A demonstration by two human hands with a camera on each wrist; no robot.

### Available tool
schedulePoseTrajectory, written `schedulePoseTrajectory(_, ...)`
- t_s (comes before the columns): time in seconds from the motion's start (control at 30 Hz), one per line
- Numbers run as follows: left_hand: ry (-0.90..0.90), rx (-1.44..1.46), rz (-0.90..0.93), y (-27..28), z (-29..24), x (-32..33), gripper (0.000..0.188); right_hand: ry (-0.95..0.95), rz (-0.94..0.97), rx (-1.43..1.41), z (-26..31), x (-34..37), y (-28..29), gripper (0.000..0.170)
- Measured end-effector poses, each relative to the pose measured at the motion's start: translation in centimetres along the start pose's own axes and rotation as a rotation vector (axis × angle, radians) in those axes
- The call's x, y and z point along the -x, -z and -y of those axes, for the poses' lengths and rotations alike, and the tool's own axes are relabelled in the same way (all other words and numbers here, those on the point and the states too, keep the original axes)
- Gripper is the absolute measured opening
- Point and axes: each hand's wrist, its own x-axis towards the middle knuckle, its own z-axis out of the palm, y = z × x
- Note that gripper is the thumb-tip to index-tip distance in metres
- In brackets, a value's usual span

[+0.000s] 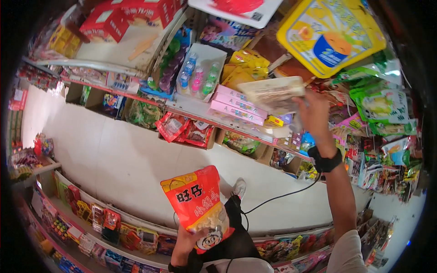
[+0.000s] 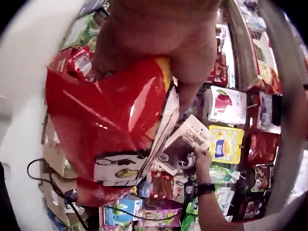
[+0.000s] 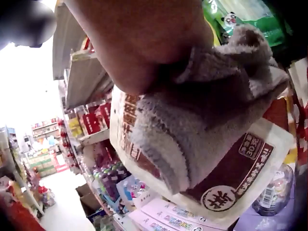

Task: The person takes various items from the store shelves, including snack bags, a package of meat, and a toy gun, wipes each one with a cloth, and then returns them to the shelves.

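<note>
1. A narrow shop aisle ran between shelves of snacks over a pale floor (image 1: pixel 123 150); red boxes (image 1: pixel 104 27) stood at upper left, their printing too small to read.
2. The left hand (image 1: pixel 187 240) gripped a red bag (image 1: pixel 195 195) by its lower end, thumb across the front — probably a simple way to manage something bulky; the bag stood tilted above the person's dark-clad leg (image 1: pixel 236 245); its label read 旺仔, with 小馒头 below.
3. Bottles (image 1: pixel 199 79) sat in a white tray (image 1: pixel 207 52), likely for tidiness; pink boxes (image 1: pixel 239 107) lay stacked beside it.
4. The right hand (image 1: pixel 314 113) clasped a pale packet (image 1: pixel 273 86) over these, a grey cloth (image 3: pixel 207 120) bunched against it — perhaps so one hand could carry both; the packet showed "30克" and a round emblem.
5. A yellow pack (image 1: pixel 332 38) faced outward, presumably for display; green packs (image 1: pixel 382 104) lay below.
</note>
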Motion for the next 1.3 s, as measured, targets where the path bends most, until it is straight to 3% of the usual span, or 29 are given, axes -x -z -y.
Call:
schedulePoseTrajectory(0.1,-0.173,-0.092,0.001,-1.5,-2.0,-0.7,0.048,0.289,-0.023,-0.314,4.3,-0.1,2.9,0.006)
schedulePoseTrajectory(0.17,-0.282,-0.147,0.059,-1.8,-3.1,-1.2,0.043,0.260,0.029,-0.389,6.7,1.0,6.9,0.008)
schedulePoseTrajectory(0.2,-0.240,-0.159,0.080,-1.3,-3.2,-1.6,0.042,0.241,0.054,-0.431,8.1,1.8,9.3,0.010)
schedulePoseTrajectory(0.27,-0.237,-0.208,0.114,-2.5,-5.8,-1.3,0.042,-0.082,0.162,-0.615,9.7,4.2,15.3,0.017)
schedulePoseTrajectory(0.33,-0.226,-0.219,0.211,-4.0,-7.4,-1.1,0.049,-0.457,0.248,-1.012,9.8,6.6,20.4,0.021)
schedulePoseTrajectory(0.4,-0.237,-0.176,0.341,-5.9,-7.6,-0.5,0.057,-0.622,0.251,-1.187,8.6,10.0,22.7,0.023)
schedulePoseTrajectory(0.47,-0.279,-0.165,0.574,-8.1,-6.4,-1.4,0.072,-0.784,0.202,-1.156,8.3,14.9,22.9,0.023)
schedulePoseTrajectory(0.53,-0.168,-0.338,0.656,-13.0,-5.8,0.2,0.074,-0.980,0.102,-1.151,8.2,20.3,22.4,0.021)
schedulePoseTrajectory(0.6,-0.001,-0.188,0.847,-17.8,-4.5,2.3,0.072,-1.028,-0.124,-1.013,8.0,25.3,23.1,0.022)
schedulePoseTrajectory(0.67,0.057,-0.543,0.864,-23.6,-3.3,4.1,0.068,-1.167,-0.248,-0.977,6.8,30.6,23.5,0.023)
schedulePoseTrajectory(0.7,-0.021,-0.708,0.903,-26.3,-1.7,4.6,0.063,-1.271,-0.302,-0.944,6.4,32.9,24.6,0.023)
schedulePoseTrajectory(0.77,0.105,-0.762,1.020,-31.9,1.9,5.3,0.055,-1.385,-0.406,-0.869,4.4,38.4,25.7,0.023)
schedulePoseTrajectory(0.87,0.124,-0.876,1.089,-38.5,8.5,5.4,0.050,-1.473,-0.777,-0.765,0.8,46.9,28.5,0.021)
schedulePoseTrajectory(0.93,0.134,-0.958,1.115,-43.6,12.7,6.7,0.048,-1.655,-1.099,-0.790,-0.8,53.1,32.5,0.016)
schedulePoseTrajectory(1.0,0.180,-1.015,1.120,-49.6,17.9,9.6,0.047,-1.721,-1.511,-0.394,-1.6,58.8,37.5,0.024)
schedulePoseTrajectory(1.07,0.307,-1.007,1.235,-54.0,23.4,10.7,0.047,-1.687,-1.786,-0.202,-1.7,61.8,41.2,0.030)
schedulePoseTrajectory(1.1,0.343,-0.997,1.273,-56.8,25.6,12.4,0.048,-1.600,-1.800,-0.059,-2.6,61.5,42.4,0.040)
schedulePoseTrajectory(1.13,0.371,-0.997,1.305,-58.9,27.5,14.1,0.049,-1.507,-1.603,0.046,-3.3,62.2,43.5,0.047)
schedulePoseTrajectory(1.23,0.335,-1.029,1.404,-62.7,33.9,16.1,0.049,-1.469,-0.896,-0.143,-5.6,65.8,44.5,0.056)
schedulePoseTrajectory(1.3,0.296,-1.068,1.459,-65.4,37.1,17.2,0.047,-1.447,-0.808,-0.213,-6.9,68.9,45.3,0.066)
